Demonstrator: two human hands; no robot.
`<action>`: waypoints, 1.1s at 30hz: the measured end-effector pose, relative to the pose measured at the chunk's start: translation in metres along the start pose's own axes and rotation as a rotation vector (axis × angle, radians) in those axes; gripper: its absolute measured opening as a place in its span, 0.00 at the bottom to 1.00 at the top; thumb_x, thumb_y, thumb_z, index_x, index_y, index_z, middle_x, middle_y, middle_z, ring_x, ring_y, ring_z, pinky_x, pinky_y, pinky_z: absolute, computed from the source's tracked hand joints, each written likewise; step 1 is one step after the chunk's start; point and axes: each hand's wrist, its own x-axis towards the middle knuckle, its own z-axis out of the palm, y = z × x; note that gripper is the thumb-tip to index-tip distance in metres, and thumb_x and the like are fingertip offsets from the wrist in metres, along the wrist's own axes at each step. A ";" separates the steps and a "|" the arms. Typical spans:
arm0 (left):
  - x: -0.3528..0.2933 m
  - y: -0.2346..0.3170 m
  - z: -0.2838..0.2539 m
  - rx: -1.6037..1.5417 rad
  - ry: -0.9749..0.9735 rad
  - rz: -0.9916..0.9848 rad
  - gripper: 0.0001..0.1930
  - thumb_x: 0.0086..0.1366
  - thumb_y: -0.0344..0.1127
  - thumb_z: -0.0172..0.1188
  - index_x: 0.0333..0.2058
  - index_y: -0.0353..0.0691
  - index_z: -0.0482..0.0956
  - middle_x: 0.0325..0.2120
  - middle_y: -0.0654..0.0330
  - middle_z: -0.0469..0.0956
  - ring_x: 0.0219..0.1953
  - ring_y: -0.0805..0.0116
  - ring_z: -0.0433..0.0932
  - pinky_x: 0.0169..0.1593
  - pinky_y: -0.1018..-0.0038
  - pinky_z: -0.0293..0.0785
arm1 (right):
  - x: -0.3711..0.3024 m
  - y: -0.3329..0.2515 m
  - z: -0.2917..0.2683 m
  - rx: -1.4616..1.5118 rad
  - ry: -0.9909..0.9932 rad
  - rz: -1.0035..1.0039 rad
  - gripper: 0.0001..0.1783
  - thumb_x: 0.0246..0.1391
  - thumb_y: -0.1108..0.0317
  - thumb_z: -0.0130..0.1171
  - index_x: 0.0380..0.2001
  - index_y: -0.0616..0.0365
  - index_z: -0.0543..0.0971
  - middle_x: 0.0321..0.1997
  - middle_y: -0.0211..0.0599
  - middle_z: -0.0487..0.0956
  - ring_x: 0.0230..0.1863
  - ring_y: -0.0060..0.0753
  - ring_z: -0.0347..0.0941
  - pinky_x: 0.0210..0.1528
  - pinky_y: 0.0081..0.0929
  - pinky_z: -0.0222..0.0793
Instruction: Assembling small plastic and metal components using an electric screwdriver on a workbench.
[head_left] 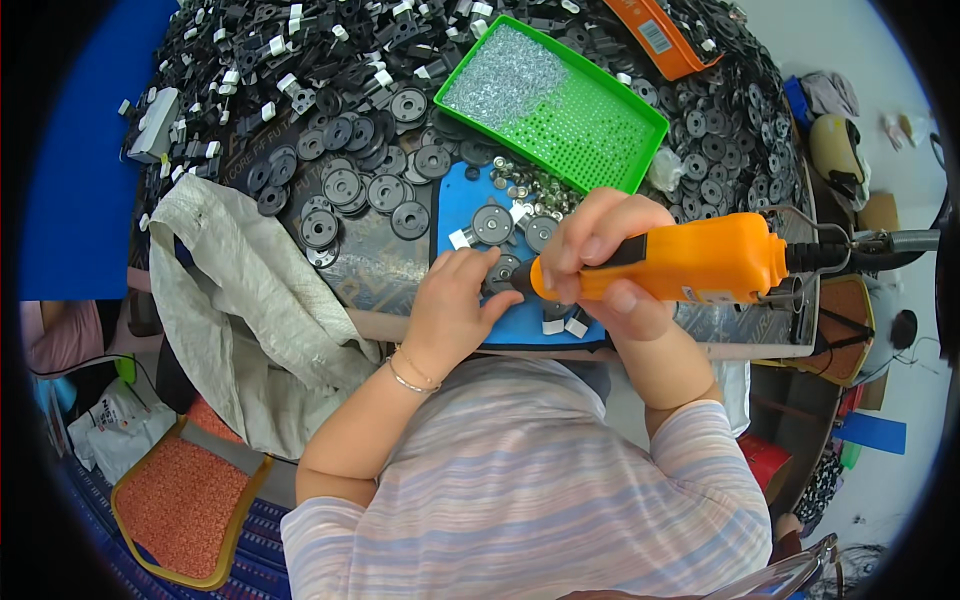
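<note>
My right hand (625,255) is wrapped round an orange electric screwdriver (690,258), which lies nearly level with its dark tip pointing left. That tip meets a round dark part (502,270) on the blue mat (456,205). My left hand (455,305) steadies the same part between thumb and fingers; its underside is hidden. Just beyond sit two more round grey wheels (493,225), at least one with a white-tipped black piece attached. Black pieces with white ends (565,322) lie by the mat's near edge, partly under my right hand.
A green perforated tray (610,130) holds a heap of small silvery screws (508,75). Small metal pieces (545,188) are scattered below it. Black parts (380,40) pile up at the back, with loose discs (715,150) on the right. Grey cloth (250,310) hangs over the left table edge.
</note>
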 end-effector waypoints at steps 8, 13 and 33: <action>0.000 0.001 0.000 -0.009 -0.001 -0.013 0.25 0.47 0.39 0.69 0.41 0.30 0.75 0.28 0.53 0.73 0.33 0.54 0.71 0.38 0.66 0.69 | -0.003 0.001 -0.003 -0.010 0.007 0.009 0.15 0.49 0.64 0.60 0.34 0.62 0.70 0.33 0.42 0.70 0.23 0.29 0.71 0.31 0.28 0.70; 0.000 0.001 -0.001 -0.007 -0.018 -0.025 0.25 0.46 0.39 0.69 0.41 0.31 0.75 0.29 0.53 0.73 0.34 0.54 0.71 0.39 0.65 0.69 | -0.003 0.001 -0.002 -0.069 -0.013 -0.003 0.14 0.49 0.64 0.60 0.34 0.62 0.71 0.33 0.41 0.70 0.23 0.29 0.71 0.31 0.28 0.70; 0.001 0.002 -0.001 -0.011 -0.062 -0.082 0.23 0.46 0.36 0.69 0.41 0.32 0.75 0.29 0.53 0.74 0.33 0.54 0.71 0.38 0.65 0.69 | 0.017 -0.016 -0.011 0.012 -0.142 0.011 0.17 0.46 0.61 0.67 0.32 0.59 0.72 0.32 0.39 0.72 0.24 0.26 0.72 0.29 0.26 0.71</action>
